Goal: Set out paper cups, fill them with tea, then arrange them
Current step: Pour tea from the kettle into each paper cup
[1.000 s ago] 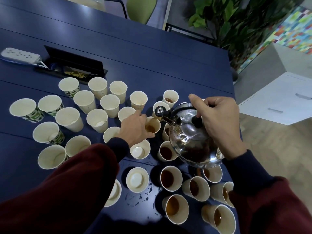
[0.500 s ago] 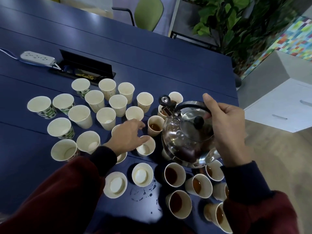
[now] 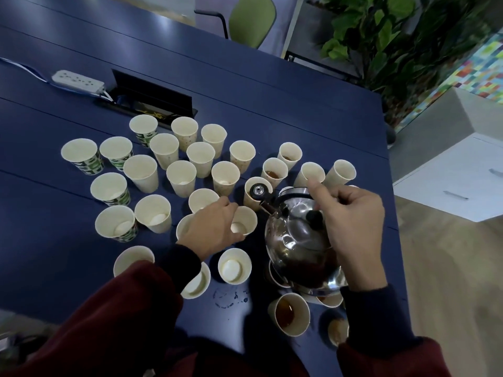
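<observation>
Two pale paper cups holding brown tea [image 3: 290,312] stand nearest, close by the right sleeve, where a careless elbow could tip them. Just beyond, wet splashes [image 3: 231,296] mark the dark blue table [image 3: 272,104], so dribbling looks like the main risk.

The left hand [image 3: 212,229] has its fingers curled round the side of an empty white paper cup [image 3: 243,223]. A hard squeeze would likely buckle such thin walls. The right hand [image 3: 353,227] wraps its fingers round the black handle of the round polished steel kettle [image 3: 296,240], thumb stretched out on top. The kettle hangs tilted over other cups, partly hiding them, and its capped spout [image 3: 258,190] sits over a different cup [image 3: 251,202] just behind the held one. If the pour starts before spout and held cup line up, tea could land on the table or on the left fingers.

Farther off, empty cups [image 3: 181,176] crowd closely and would be easy to knock. A white power strip [image 3: 79,81] lies well apart from the splashes, though a large spill running that way would be hazardous.
</observation>
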Motion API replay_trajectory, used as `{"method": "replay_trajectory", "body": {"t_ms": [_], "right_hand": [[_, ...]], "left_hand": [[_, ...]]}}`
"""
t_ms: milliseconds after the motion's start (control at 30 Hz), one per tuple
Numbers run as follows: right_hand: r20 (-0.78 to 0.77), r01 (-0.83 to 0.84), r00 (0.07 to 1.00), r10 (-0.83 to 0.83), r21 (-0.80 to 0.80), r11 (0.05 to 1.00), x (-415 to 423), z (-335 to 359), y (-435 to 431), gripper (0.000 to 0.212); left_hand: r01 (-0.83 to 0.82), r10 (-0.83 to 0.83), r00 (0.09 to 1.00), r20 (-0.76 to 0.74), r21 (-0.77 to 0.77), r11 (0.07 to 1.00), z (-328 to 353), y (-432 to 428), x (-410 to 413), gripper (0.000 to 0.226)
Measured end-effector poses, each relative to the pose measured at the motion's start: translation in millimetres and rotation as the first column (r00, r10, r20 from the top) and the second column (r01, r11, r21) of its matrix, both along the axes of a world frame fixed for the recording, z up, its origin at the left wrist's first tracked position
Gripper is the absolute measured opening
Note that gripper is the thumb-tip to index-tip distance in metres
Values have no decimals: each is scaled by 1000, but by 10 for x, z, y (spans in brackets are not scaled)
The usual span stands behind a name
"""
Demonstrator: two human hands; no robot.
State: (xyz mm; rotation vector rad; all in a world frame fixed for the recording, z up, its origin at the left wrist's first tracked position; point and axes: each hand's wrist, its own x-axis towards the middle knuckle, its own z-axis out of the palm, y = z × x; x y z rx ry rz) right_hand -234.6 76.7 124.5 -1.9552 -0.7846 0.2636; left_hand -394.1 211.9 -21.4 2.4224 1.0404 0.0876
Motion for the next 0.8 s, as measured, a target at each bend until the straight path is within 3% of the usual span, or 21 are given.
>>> {"method": "replay_trajectory", "body": {"t_ms": [267,800], "right_hand": [[67,-27,997,31,-53,998,-76,-17,-28,52],[62,-27,998,29,-38,999,-89,-5,-63,45]], "left_hand": [[-53,56,997,54,-43,998,-26,-80,79,57],[-70,74,995,66,-51,996,-39,-75,42,59]]}}
